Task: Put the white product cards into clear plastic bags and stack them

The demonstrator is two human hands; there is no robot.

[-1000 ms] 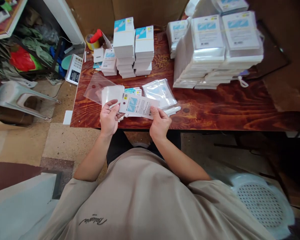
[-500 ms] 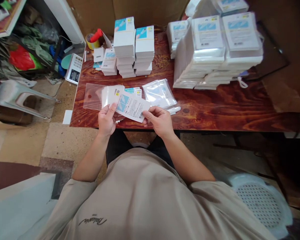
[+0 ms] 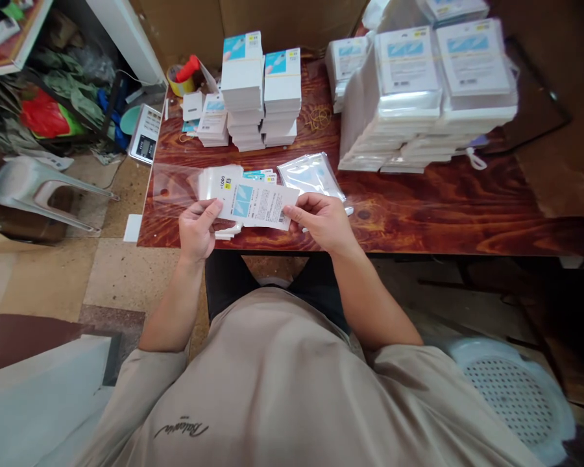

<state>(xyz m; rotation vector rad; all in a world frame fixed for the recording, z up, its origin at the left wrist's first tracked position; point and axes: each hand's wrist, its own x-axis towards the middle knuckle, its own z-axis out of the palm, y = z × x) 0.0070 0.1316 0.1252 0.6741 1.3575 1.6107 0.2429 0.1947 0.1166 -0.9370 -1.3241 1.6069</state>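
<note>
A white printed card (image 3: pixel 267 206) with a blue picture and yellow mark is stretched between my hands above the table's front edge. My left hand (image 3: pixel 197 228) pinches its left end, thumb on top. A clear plastic sleeve (image 3: pixel 175 181) reaches out leftward behind that hand; whether the card is partly inside it I cannot tell. My right hand (image 3: pixel 324 222) grips the card's right end between thumb and fingers. Behind the card lie a pile of clear sleeves (image 3: pixel 209 180) and a few blue-and-white cards (image 3: pixel 260 175), partly covered. Shiny bagged cards (image 3: pixel 306 170) rest beyond my right hand.
Tall card stacks (image 3: pixel 243 81) stand at the back of the wooden table (image 3: pixel 418 227). Banded piles of bagged cards (image 3: pixel 409 84) rise at the back right. Rubber bands (image 3: pixel 317 118) and a yellow tape roll (image 3: pixel 181 79) lie there too. A stool (image 3: pixel 511 395) stands at lower right.
The card has turned from slanting to nearly level. My left hand has shifted slightly left, my right hand slightly right and up, both still holding it.
</note>
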